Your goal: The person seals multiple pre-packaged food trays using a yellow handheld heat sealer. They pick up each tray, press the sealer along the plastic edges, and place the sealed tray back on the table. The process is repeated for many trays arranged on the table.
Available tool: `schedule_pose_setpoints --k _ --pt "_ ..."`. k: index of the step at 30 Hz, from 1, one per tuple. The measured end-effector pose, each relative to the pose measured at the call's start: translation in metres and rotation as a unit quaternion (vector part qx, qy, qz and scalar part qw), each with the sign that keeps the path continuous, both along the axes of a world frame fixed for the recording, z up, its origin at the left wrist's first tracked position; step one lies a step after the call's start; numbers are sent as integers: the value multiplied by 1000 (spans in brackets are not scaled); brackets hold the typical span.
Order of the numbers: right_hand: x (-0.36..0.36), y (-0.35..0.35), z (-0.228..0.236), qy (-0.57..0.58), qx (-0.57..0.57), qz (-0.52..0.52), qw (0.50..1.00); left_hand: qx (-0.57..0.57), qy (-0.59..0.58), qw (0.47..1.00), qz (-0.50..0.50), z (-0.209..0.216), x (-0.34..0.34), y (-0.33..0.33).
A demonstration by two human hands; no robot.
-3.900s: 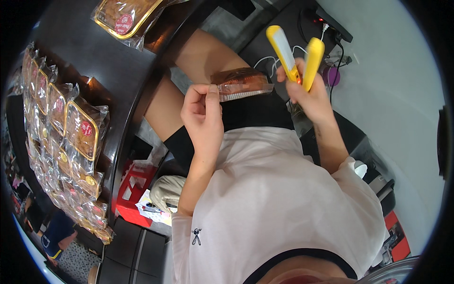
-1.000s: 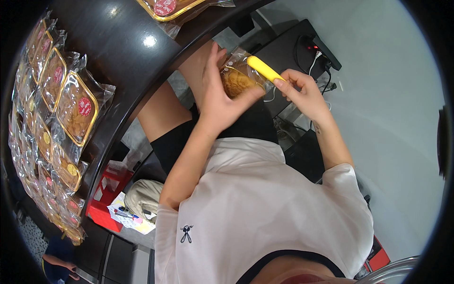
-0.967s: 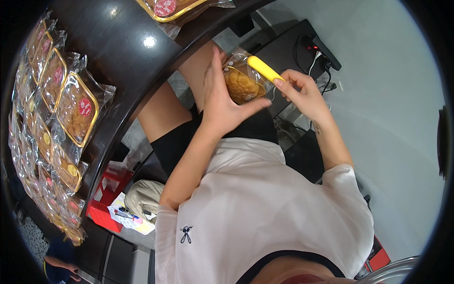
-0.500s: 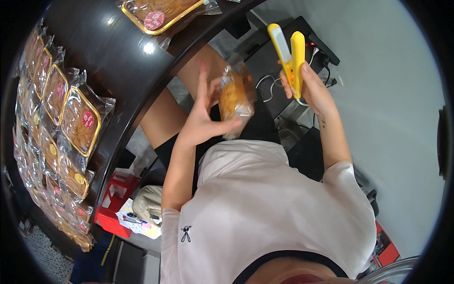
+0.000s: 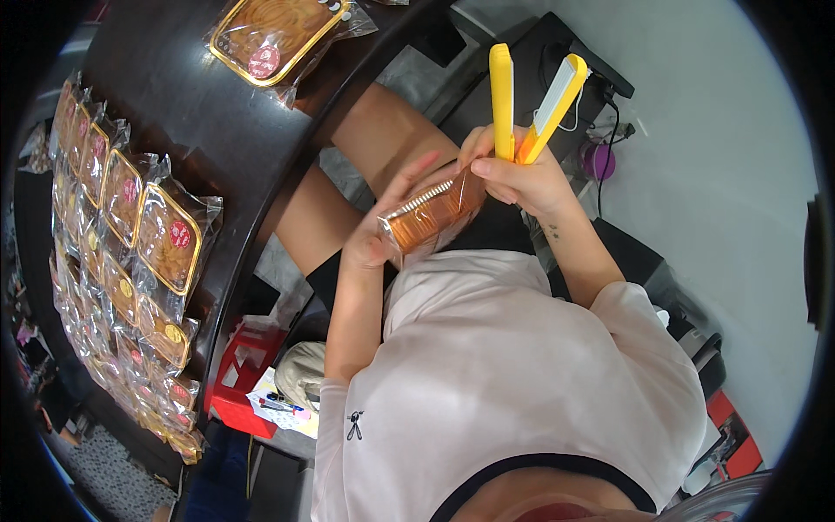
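My left hand (image 5: 383,230) is closed around a wrapped mooncake (image 5: 435,216), golden brown with ridged sides, turned on edge inside a clear plastic bag. Its upper right end meets my right hand (image 5: 517,174), whose thumb and fingers pinch the end of the bag. That same hand also grips a small yellow hair straightener (image 5: 548,113), its two arms spread in a V and pointing up, away from the bag. Pale plates line the inner faces of the arms. Part of the straightener's lower end is hidden by my fingers.
On the dark curved table (image 5: 165,78) at left lies a bagged mooncake (image 5: 277,39) in a gold tray. Several rows of similar packages (image 5: 170,239) line its left side. Below stand a red basket (image 5: 248,365) and papers with pens. Cables and a power strip (image 5: 600,70) lie at right.
My right hand has moved left to meet the bag and now pinches its end. The straightener's arms have spread wider. The mooncake has been turned and tilted in my left hand.
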State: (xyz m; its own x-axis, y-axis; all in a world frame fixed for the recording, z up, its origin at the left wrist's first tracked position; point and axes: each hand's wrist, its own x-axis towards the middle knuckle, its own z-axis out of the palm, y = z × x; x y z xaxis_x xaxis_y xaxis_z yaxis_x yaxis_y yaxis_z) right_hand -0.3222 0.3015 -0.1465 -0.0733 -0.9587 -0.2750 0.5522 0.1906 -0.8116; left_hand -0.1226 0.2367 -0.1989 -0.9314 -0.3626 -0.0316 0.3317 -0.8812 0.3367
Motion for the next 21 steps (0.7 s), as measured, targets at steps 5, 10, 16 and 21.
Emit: schedule_pose_setpoints --k 5,10,16,21 --pt "0 8 -9 26 32 -27 999 -336 -137 925 108 13 9 -13" --pt "2 9 -14 20 55 -44 997 -457 -355 786 215 34 -5 -5" --pt "-2 15 -6 138 34 -39 989 -480 -433 718 258 43 -11 0" --pt "-1 27 9 145 107 -19 983 -428 -443 751 239 46 -11 14"
